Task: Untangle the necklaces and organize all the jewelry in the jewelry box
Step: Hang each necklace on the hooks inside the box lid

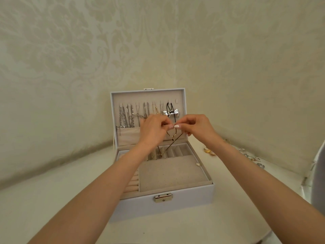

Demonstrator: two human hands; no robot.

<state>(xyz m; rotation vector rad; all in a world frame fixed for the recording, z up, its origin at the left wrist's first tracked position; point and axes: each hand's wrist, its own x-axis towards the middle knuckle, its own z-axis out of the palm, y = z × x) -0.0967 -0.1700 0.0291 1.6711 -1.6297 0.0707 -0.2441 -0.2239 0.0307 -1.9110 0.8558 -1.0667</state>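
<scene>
white surface carries the open jewelry box. its lid stands upright just behind the hands, with chains already hung in it. left hand and right hand each pinch the top of a thin dark necklace, and the rest dangles over the ring rolls. it looks light, limp and snag-prone, so i'd grip near the clasp ends. best room is forward over the flat tray, away from the hung chains. loose jewelry pieces lie to the right.
</scene>
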